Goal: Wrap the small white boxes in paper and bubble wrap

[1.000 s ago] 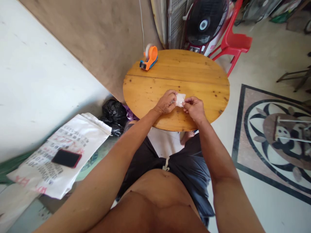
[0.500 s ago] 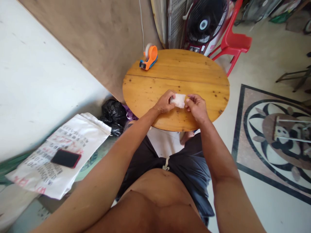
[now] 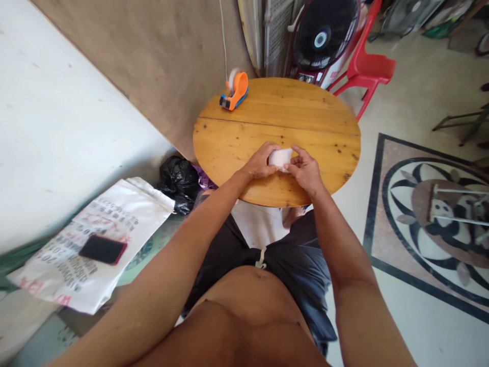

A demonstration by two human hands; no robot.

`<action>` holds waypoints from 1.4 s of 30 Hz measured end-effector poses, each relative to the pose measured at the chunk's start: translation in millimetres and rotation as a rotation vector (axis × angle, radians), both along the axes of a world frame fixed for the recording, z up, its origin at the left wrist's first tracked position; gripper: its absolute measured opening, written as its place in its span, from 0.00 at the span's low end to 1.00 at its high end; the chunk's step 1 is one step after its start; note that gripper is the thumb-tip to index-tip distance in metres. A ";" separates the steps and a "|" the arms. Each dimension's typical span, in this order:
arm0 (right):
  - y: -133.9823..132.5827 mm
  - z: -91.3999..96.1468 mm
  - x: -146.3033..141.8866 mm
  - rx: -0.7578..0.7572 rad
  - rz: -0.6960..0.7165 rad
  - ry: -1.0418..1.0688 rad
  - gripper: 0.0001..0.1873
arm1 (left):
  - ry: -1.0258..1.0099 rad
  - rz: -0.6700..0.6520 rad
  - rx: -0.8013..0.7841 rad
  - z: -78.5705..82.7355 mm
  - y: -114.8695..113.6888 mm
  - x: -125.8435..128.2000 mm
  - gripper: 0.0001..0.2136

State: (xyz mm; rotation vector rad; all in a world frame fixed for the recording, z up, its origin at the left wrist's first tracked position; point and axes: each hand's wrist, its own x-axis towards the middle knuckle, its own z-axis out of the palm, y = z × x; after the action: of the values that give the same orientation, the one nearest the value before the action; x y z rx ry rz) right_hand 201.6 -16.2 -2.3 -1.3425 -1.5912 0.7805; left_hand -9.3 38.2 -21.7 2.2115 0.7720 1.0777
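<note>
Over the near half of a round wooden table (image 3: pixel 244 137), both my hands pinch a small white packet (image 3: pixel 280 157). My left hand (image 3: pixel 260 162) grips its left end with curled fingers. My right hand (image 3: pixel 304 169) holds its right end between thumb and fingers. The packet sits just above the tabletop between them. What is inside the packet cannot be made out.
An orange tape dispenser (image 3: pixel 236 90) stands at the table's far left edge. Behind the table are a black fan (image 3: pixel 320 35) and a red plastic chair (image 3: pixel 369 63). On the floor to the left lie a black bag (image 3: pixel 179 181) and a printed white sack (image 3: pixel 87 239) with a phone (image 3: pixel 102 249) on it.
My hands have drawn closer together on the white packet, and it looks more bunched up than a second ago. The rest of the scene is unchanged.
</note>
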 end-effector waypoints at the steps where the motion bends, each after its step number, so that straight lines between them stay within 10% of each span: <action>1: -1.4 1.5 0.3 0.007 0.024 -0.013 0.38 | 0.007 -0.004 -0.016 1.8 -1.8 0.1 0.31; 21: -0.7 45.3 -10.6 0.329 0.010 -0.493 0.09 | 0.043 -0.033 -0.039 13.2 -11.5 1.1 0.28; 42: -21.7 15.8 7.9 0.325 -0.001 -0.325 0.14 | 0.013 0.028 -0.082 8.6 -8.2 1.9 0.30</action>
State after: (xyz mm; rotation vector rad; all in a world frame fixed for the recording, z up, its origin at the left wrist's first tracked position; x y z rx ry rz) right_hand 209.5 -37.9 13.6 -1.2728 -1.8755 0.2907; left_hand -7.4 30.0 -13.1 2.1475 0.8398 1.0274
